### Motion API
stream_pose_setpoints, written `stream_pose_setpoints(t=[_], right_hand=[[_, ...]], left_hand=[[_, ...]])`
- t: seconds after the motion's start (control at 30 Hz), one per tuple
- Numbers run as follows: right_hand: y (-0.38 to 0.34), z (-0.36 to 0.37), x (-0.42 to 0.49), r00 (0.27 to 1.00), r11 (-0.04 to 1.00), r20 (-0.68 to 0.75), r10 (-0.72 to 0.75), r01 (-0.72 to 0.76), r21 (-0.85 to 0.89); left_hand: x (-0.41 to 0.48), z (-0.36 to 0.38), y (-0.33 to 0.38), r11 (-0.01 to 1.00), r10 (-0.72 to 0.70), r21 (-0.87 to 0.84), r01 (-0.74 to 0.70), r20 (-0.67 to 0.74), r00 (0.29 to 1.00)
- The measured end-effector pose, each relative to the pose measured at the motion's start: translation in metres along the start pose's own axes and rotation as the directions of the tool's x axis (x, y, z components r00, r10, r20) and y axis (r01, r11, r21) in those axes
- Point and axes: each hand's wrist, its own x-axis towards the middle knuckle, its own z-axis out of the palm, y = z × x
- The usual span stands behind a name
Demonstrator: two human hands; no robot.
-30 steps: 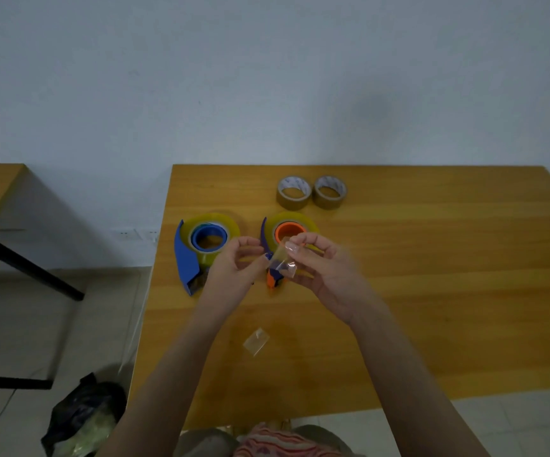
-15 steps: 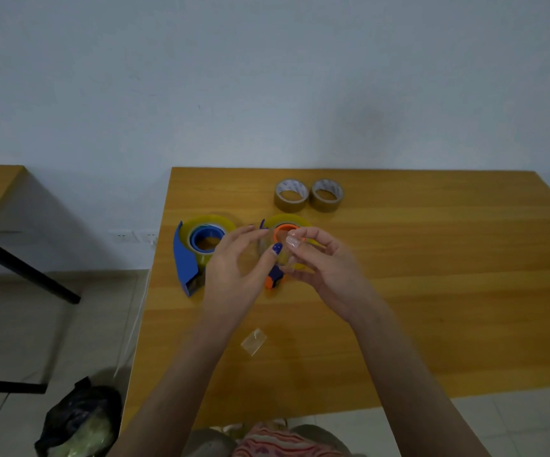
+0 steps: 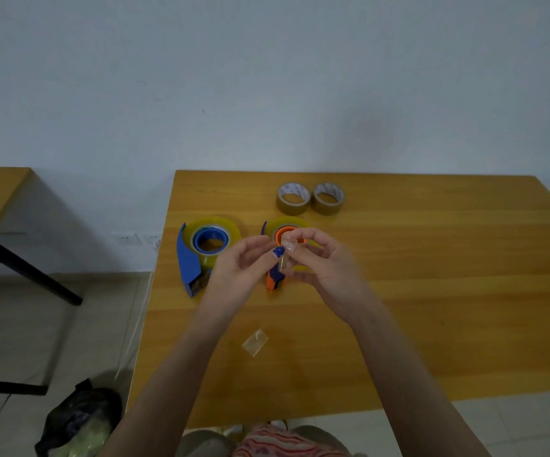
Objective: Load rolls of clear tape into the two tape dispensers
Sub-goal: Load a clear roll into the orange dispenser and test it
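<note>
On the wooden table (image 3: 432, 291), near its left edge, my blue tape dispenser (image 3: 189, 262) lies with a clear tape roll (image 3: 212, 237) seated on its hub. Just to its right, the orange-hubbed dispenser (image 3: 275, 282) carries its own clear roll (image 3: 288, 225), partly hidden behind my fingers. Both look loaded to me, so I judge the loading itself done and only tidying of cut ends left. Two brown tape rolls (image 3: 310, 202) sit side by side toward the far edge, unused. My left hand (image 3: 237, 268) and right hand (image 3: 326, 262) meet above the orange dispenser, each pinching a small scrap of clear tape (image 3: 287, 255) between thumb and fingertips. Another cut scrap (image 3: 255, 342) lies toward the near edge.
</note>
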Motion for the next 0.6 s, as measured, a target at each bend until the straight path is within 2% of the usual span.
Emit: stream_pose_setpoints(t=[0.13,0.2,0.3,0.4,0.47,0.6], right_hand=[[-0.0037,-0.0016,-0.0009,0.998,0.999,0.048,0.03,-0.032,0.043],[-0.0057,-0.0029,-0.0012,0.995,0.993,0.09,0.051,-0.06,0.1],[-0.0083,-0.0055,-0.0011,0.986,0.977,0.141,0.084,-0.109,0.185],[-0.01,-0.0072,-0.0005,0.984,0.972,0.149,0.098,-0.127,0.197],[-0.0099,-0.0064,0.0,0.986,0.977,0.131,0.104,-0.126,0.171],[-0.0099,-0.0032,0.0002,0.99,0.992,0.099,0.1,-0.107,0.063]], left_hand=[[-0.0012,0.0028,-0.0003,0.941,-0.153,-0.293,0.171,0.085,0.985],[-0.0004,0.0045,-0.0001,0.905,-0.199,-0.36,0.226,0.111,0.974],[-0.0005,0.005,0.0016,0.888,-0.202,-0.394,0.236,0.126,0.971],[-0.0022,0.0056,0.0043,0.941,-0.16,-0.286,0.181,0.096,0.982],[-0.0025,0.0075,0.0043,0.981,-0.11,-0.156,0.112,0.024,0.994],[-0.0002,0.0101,0.0058,0.999,0.018,-0.038,-0.023,-0.115,0.993]])
